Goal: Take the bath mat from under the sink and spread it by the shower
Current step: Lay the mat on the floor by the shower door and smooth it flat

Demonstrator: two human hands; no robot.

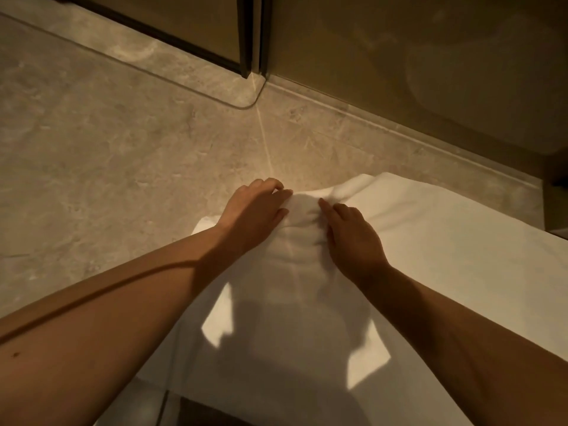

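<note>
smoothing the soft white terry bath mat [430,241] on the beige stone floor [92,149] by the dark-framed glass shower door [184,35].

my left hand [255,207] and right hand [350,235] pinch a bunched ridge at its far edge. it looks light, limp and prone to wrinkling, so i'd take the corners and pull outward.

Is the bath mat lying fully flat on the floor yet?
No. The bath mat is bunched into folds at its far edge between the left hand and the right hand.
</note>
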